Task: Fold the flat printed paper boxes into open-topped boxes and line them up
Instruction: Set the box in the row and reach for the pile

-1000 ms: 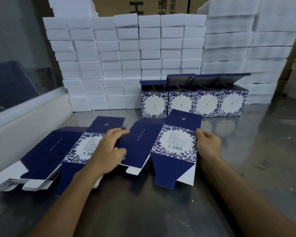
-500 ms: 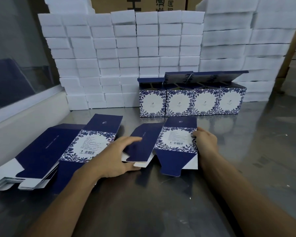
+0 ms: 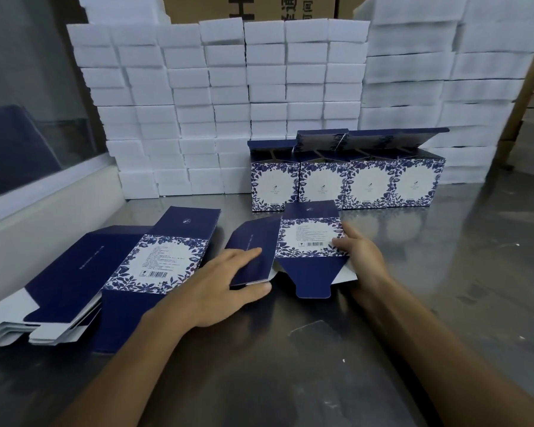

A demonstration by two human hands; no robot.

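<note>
A flat blue-and-white floral paper box (image 3: 309, 238) is lifted off the steel table in front of me, partly squeezed open. My left hand (image 3: 225, 282) grips its plain navy side panel, fingers on top and thumb beneath. My right hand (image 3: 361, 254) pinches the right edge of the barcode panel. A navy bottom flap hangs toward me. A stack of flat boxes (image 3: 111, 272) lies at the left. Behind, a row of several folded open-topped boxes (image 3: 349, 183) stands with lids up.
The steel table (image 3: 444, 288) stretches to the right and toward me. White foam blocks (image 3: 228, 103) are stacked in a wall at the back, with cardboard cartons behind. A white ledge and glass pane (image 3: 28, 124) border the left side.
The held box has been pulled away from the stack, raised and pushed together from both sides. My left hand has shifted right onto its navy panel.
</note>
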